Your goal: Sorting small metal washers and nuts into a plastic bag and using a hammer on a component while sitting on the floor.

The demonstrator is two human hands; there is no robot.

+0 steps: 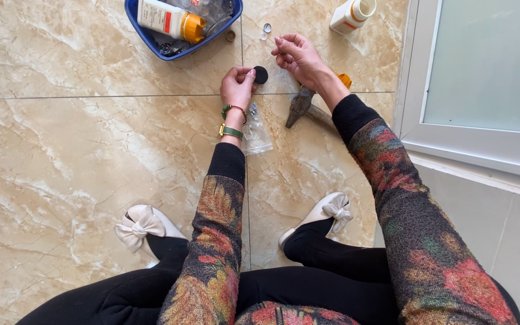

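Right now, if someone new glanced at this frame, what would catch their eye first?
Most likely the two hands at top centre: the left hand pinches a small black disc above the marble-look floor tiles, while the right hand hovers beside it with fingers curled. Just below the right wrist lies a hammer, and a blue tub of bottles sits at the top edge.

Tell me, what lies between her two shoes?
In the head view, bare tile lies between the white shoes, crossed by the left sleeve.

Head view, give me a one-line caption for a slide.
Crouched over marble tiles, left hand pinches a small black disc; right hand hovers above a hammer.
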